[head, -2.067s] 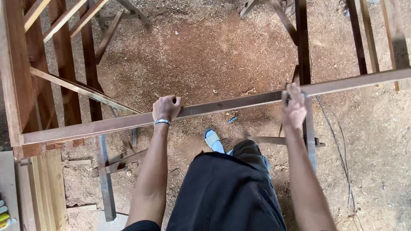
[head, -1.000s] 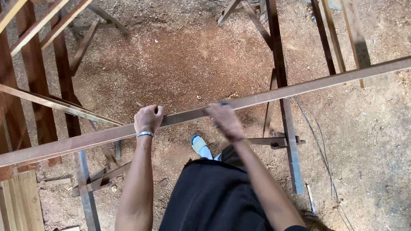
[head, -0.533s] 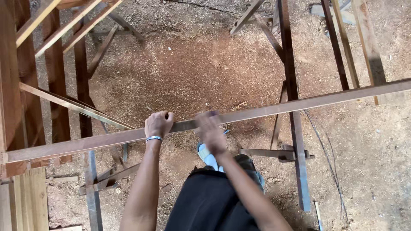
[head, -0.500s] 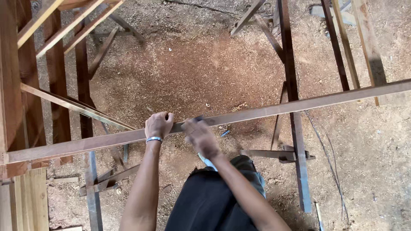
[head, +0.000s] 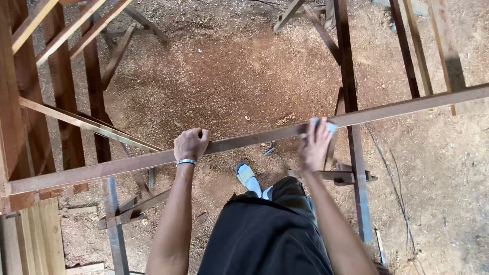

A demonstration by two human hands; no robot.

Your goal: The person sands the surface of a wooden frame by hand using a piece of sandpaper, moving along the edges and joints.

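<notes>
A long wooden batten (head: 254, 140) is laid across metal trestles (head: 354, 153) above the sawdust floor (head: 229, 76); it is gripped by the closed left hand (head: 190, 145); a pale pad (head: 328, 126) is pressed on it under the right hand (head: 314, 145).

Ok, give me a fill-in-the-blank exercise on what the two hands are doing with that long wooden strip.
1. The left hand grips the long wooden strip with its fingers curled over the ____ edge.
2. A pale ____ circles the left wrist.
3. The right hand presses a small light-coloured pad against the ____.
4. Below the strip, one foot in a pale shoe stands on ground covered with ____.

Missing words: top; band; strip; sawdust
</notes>
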